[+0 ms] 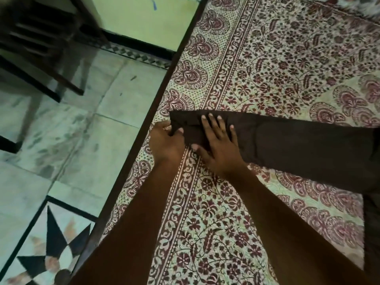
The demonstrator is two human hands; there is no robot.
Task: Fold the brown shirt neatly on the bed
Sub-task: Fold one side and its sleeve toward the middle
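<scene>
The brown shirt lies on the bed as a long dark band that runs from near the bed's left edge off to the right of the view. My left hand pinches the shirt's left end, thumb on top of the cloth. My right hand lies flat on the same end with its fingers spread, pressing the fabric onto the bed. The shirt's far right part runs out of frame.
The bed carries a cream sheet printed with maroon flowers. Its dark wooden edge runs diagonally beside my left hand. Beyond it lies tiled floor with a star inlay and a dark wooden chair.
</scene>
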